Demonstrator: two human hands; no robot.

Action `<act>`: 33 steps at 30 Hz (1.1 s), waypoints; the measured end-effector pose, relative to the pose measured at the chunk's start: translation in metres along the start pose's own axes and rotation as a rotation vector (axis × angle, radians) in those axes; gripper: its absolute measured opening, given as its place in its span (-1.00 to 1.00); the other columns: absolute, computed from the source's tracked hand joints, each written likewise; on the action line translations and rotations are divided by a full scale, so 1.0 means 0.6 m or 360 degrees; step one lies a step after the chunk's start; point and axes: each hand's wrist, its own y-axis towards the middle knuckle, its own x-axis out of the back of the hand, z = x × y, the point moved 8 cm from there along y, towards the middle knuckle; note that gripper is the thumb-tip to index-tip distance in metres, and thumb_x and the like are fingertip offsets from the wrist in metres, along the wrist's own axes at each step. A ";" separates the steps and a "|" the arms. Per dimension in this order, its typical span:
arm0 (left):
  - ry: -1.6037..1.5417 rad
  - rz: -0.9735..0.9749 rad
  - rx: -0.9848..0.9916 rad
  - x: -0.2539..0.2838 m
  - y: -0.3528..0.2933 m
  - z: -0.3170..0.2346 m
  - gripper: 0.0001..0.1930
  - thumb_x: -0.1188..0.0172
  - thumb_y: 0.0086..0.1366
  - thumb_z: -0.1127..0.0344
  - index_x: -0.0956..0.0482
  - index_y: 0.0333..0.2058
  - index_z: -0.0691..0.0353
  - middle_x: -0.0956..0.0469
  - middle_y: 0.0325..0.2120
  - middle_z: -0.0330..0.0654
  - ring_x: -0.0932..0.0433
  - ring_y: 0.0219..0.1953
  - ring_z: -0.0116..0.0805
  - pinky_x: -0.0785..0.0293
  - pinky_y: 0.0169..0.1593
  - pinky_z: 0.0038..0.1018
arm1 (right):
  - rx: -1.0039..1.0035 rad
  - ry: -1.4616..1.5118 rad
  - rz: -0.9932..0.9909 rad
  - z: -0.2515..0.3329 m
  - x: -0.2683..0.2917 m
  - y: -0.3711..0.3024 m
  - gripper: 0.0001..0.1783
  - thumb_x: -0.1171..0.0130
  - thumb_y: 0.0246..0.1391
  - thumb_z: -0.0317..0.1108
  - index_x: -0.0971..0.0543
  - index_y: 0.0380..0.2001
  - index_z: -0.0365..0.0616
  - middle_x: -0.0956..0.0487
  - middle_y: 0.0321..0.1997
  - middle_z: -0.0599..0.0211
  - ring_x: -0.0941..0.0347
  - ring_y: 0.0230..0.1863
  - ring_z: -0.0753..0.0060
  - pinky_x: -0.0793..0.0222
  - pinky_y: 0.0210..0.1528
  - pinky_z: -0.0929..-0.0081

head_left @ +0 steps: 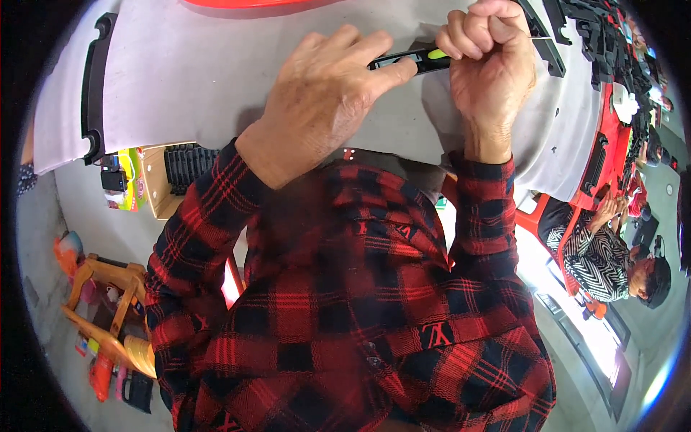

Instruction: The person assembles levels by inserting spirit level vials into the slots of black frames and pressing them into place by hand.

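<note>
My left hand (327, 90) rests palm down on the white table (187, 79), its fingertips pressing on a slim black part (394, 60). My right hand (489, 57) is closed in a fist around a tool with a black and yellow-green handle (435, 56) that points at that black part. Both forearms wear red and black plaid sleeves. What lies under my left palm is hidden.
A long black handle-like piece (92, 86) lies at the table's left edge. Several black parts (597, 36) are piled at the top right. Below the table stand a cardboard box (155, 180) and a wooden stool (108, 302). Another person (612, 259) sits at the right.
</note>
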 end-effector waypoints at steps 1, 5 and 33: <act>0.0003 0.0005 0.0009 0.001 -0.002 0.001 -0.53 -0.28 0.04 0.47 -0.70 -0.02 -0.06 -0.43 -0.33 -0.29 -0.47 -0.25 -0.26 -0.39 -0.21 -0.31 | 0.0025 0.0049 0.0043 0.003 0.001 -0.001 -0.69 0.20 0.45 -0.22 -0.42 -0.26 -0.21 -0.06 -0.65 0.58 0.05 -0.66 0.64 0.03 -0.57 0.58; 0.0052 0.0050 0.0033 0.002 -0.003 0.000 -0.52 -0.26 0.05 0.47 -0.70 -0.01 -0.06 -0.43 -0.32 -0.29 -0.47 -0.23 -0.25 -0.39 -0.21 -0.31 | 0.0007 -0.1243 -0.0685 0.030 -0.023 -0.013 -0.61 0.20 0.46 -0.17 -0.41 -0.39 -0.18 -0.02 -0.69 0.59 0.11 -0.70 0.64 0.15 -0.64 0.56; 0.0090 0.0010 -0.0064 -0.001 -0.007 0.001 -0.68 -0.18 0.15 0.35 -0.72 -0.11 -0.05 -0.54 -0.19 -0.37 -0.51 -0.16 -0.36 -0.41 -0.15 -0.39 | -0.0162 -0.1740 -0.0889 -0.019 -0.015 -0.011 -0.41 0.22 0.48 -0.05 -0.23 -0.69 -0.01 -0.12 -0.77 0.55 0.08 -0.76 0.59 0.06 -0.67 0.53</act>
